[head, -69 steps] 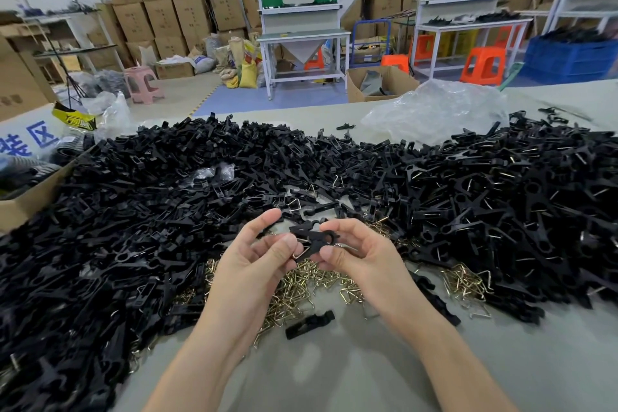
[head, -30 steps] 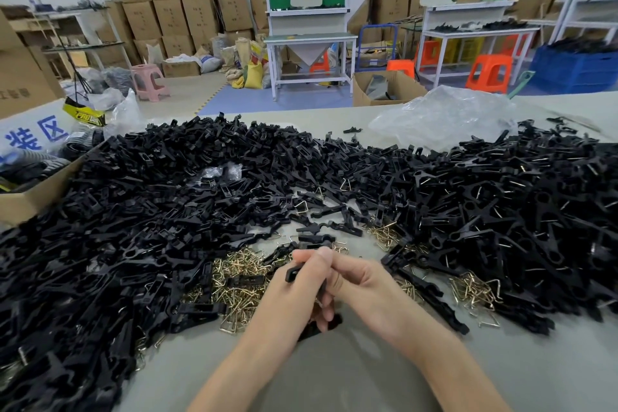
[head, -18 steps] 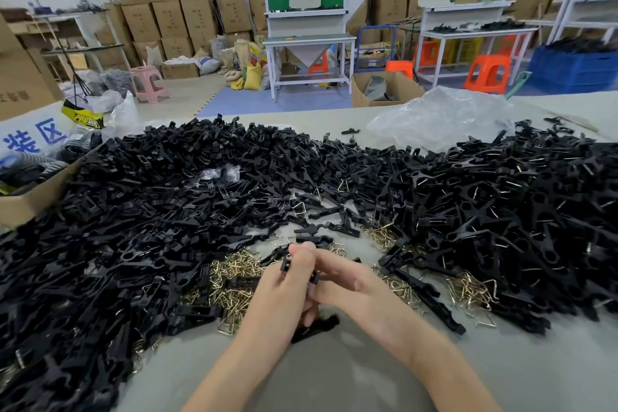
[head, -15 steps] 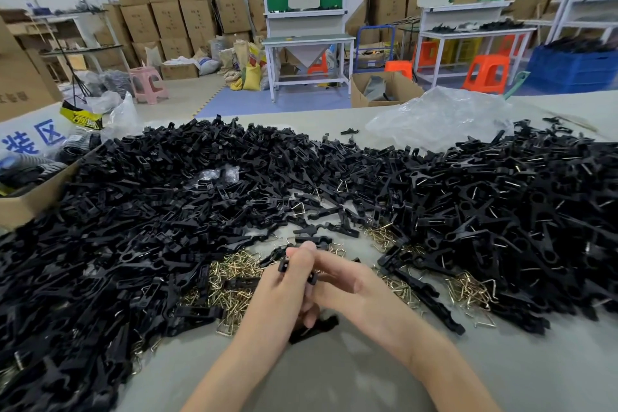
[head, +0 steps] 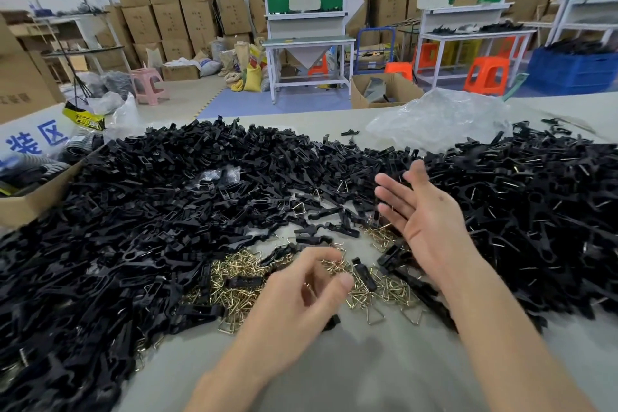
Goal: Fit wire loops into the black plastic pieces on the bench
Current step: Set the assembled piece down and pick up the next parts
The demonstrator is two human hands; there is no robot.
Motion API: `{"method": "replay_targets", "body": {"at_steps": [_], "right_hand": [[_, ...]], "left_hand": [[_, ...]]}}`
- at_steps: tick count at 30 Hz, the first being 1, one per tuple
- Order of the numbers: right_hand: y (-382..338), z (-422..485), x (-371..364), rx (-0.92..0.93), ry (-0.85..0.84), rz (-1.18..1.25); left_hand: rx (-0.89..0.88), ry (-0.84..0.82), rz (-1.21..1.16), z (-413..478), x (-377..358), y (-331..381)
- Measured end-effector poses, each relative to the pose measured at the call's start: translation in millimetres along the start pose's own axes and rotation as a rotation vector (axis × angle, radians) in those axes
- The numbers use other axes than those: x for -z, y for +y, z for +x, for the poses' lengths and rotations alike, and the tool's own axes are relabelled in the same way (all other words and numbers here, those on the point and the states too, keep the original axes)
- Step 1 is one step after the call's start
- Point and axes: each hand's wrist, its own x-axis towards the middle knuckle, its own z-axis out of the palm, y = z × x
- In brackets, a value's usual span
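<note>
Our right hand [head: 424,214] hangs with grip apart; of the blurred left hand [head: 301,291] we cannot tell the grip. The tangled brass-coloured wire loops [head: 234,274] may come up several together.

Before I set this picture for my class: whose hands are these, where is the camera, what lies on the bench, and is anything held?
There is no machine here. A person works with bare hands, and one camera worn on the head looks forward and down, so both arms enter from the bottom edge. The grey bench carries a broad heap of black plastic clip pieces. Near the middle lies a smaller scatter of gold-coloured bent wire loops, and a crumpled clear plastic bag sits at the far side. The right hand hovers open with its fingers spread and holds nothing. The left hand hangs over the loops with its fingers curled. It is blurred, so I cannot tell whether it pinches a loop.
</note>
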Motion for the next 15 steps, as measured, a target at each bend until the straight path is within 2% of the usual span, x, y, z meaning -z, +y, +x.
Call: {"method": "replay_targets", "body": {"at_steps": [2, 3, 5, 10, 13, 15], "right_hand": [[10.1, -4.1, 1.4, -0.048, -0.052, -0.106], [20.2, -11.8, 0.5, -0.041, -0.080, -0.182], [40.1, -27.4, 0.3, 0.054, -0.091, -0.397], [68.4, -46.6, 0.1, 0.468, -0.160, -1.250], [77.7, -48.5, 6.7, 0.426, -0.243, -1.632], [81.8, -47.2, 9.8, 0.409, -0.283, -1.682]], "left_hand": [[-0.121, -0.050, 0.457, -0.6, 0.7, -7.9], [-0.163, -0.064, 0.610, -0.6, 0.1, -11.6], [-0.176, -0.038, 0.764, -0.5, -0.4, -18.8], [0.064, 0.040, 0.872, 3.2, 13.1, -30.4], [0.038, 0.103, 0.885, 6.7, 15.6, -28.9], [-0.015, 0.182, 0.849, 9.2, 15.9, -29.1]]}}
